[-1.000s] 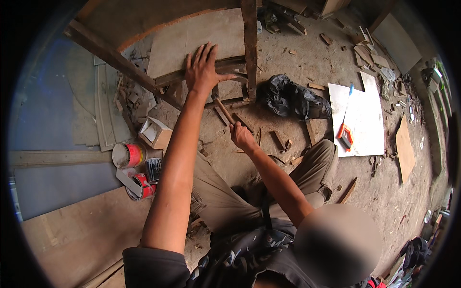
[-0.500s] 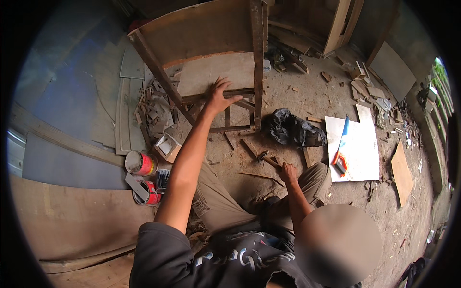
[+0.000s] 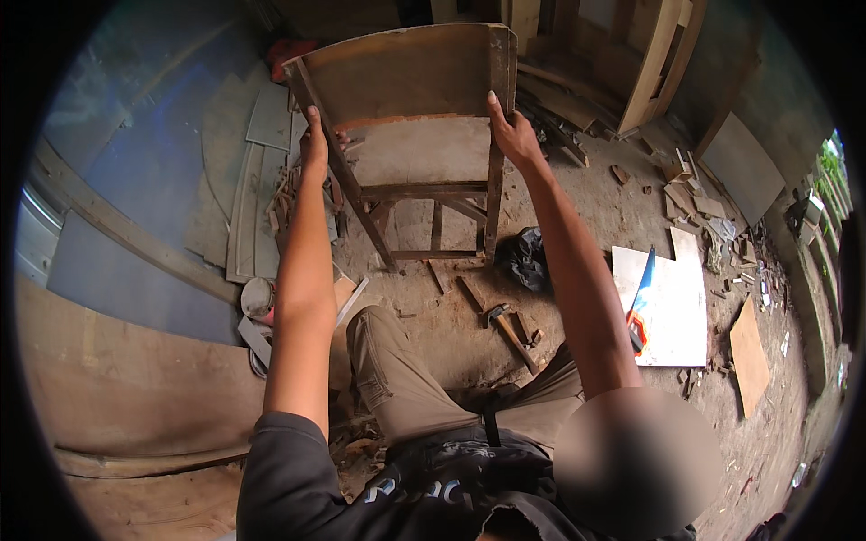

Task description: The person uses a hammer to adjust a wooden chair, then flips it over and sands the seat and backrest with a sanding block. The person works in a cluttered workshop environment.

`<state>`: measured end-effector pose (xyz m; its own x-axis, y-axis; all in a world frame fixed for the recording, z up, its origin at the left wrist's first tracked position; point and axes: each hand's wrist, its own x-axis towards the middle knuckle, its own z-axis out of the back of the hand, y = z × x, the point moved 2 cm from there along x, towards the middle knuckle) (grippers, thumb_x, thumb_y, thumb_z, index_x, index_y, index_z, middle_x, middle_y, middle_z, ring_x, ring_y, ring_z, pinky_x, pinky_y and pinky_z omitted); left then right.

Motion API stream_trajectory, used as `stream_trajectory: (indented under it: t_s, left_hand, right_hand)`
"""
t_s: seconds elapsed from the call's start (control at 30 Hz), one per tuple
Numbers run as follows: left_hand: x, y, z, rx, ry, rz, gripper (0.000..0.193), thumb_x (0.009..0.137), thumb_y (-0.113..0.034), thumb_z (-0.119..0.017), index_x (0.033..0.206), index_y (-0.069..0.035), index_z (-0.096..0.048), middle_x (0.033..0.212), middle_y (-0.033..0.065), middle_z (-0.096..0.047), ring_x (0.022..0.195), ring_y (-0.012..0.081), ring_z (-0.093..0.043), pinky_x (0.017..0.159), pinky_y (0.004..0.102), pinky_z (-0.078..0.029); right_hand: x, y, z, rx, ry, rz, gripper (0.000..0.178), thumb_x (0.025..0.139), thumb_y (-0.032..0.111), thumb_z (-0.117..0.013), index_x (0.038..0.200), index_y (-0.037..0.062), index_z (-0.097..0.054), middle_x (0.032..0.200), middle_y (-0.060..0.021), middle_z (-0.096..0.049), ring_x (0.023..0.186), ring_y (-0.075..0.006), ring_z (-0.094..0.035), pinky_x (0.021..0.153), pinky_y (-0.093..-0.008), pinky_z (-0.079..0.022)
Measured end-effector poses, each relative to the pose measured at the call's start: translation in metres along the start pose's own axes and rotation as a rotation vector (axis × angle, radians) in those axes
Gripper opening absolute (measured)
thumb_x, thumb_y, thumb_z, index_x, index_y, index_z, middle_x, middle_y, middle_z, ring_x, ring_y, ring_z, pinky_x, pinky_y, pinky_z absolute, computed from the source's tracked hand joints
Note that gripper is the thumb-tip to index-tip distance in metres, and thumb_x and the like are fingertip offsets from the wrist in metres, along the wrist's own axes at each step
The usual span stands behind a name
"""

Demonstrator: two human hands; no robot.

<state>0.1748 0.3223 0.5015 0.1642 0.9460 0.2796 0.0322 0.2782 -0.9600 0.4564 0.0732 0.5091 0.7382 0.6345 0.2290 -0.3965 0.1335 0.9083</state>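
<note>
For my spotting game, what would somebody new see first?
Probably the wooden chair at the top middle, with the left hand and right hand gripping its sides. Next, the blue and orange saw on the white board at the right, then the hammer on the floor near the middle.

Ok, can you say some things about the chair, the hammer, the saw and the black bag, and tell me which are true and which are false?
1. The left hand and right hand both grip the wooden chair. True.
2. The right hand holds the hammer. False: it lies on the floor.
3. The saw lies on the white board. True.
4. The black bag sits on the chair's seat. False: it is on the floor.
</note>
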Motion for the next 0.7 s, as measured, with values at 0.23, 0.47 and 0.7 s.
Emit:
stream_trajectory:
  t_s: [0.23, 0.47, 0.7]
  left_hand:
    - [-0.002, 0.020, -0.015, -0.087, -0.269, -0.241, 0.080, 0.088, -0.070, -0.047, 0.091, 0.009, -0.063, 0.064, 0.0104, -0.061, 0.048, 0.0176, -0.058, 0.043, 0.0313, -0.046]
    - [0.007, 0.020, -0.018, -0.097, -0.262, -0.230, 0.080, 0.089, -0.070, -0.046, 0.086, 0.008, -0.062, 0.062, 0.0109, -0.059, 0.049, 0.0174, -0.059, 0.042, 0.0299, -0.047]
    - [0.015, 0.014, -0.022, -0.031, -0.236, -0.267, 0.082, 0.089, -0.073, -0.038, 0.079, 0.006, -0.059, 0.058, 0.0120, -0.058, 0.050, 0.0203, -0.059, 0.050, 0.0332, -0.046]
  right_hand:
    - [0.004, -0.032, -0.057, 0.346, -0.446, 0.320, 0.050, 0.089, 0.046, -0.067, 0.081, -0.0033, -0.064, 0.064, -0.0058, -0.061, 0.060, -0.0129, -0.054, 0.057, -0.0319, -0.045]
    - [0.005, -0.021, -0.057, 0.255, -0.445, 0.388, 0.062, 0.094, 0.055, -0.056, 0.061, 0.0045, -0.044, 0.051, 0.0033, -0.042, 0.049, -0.0063, -0.038, 0.045, -0.0289, -0.031]
    - [0.026, -0.030, -0.056, 0.162, -0.400, 0.404, 0.063, 0.094, 0.056, -0.054, 0.061, 0.0034, -0.045, 0.049, 0.0025, -0.042, 0.048, -0.0072, -0.037, 0.044, -0.0300, -0.031]
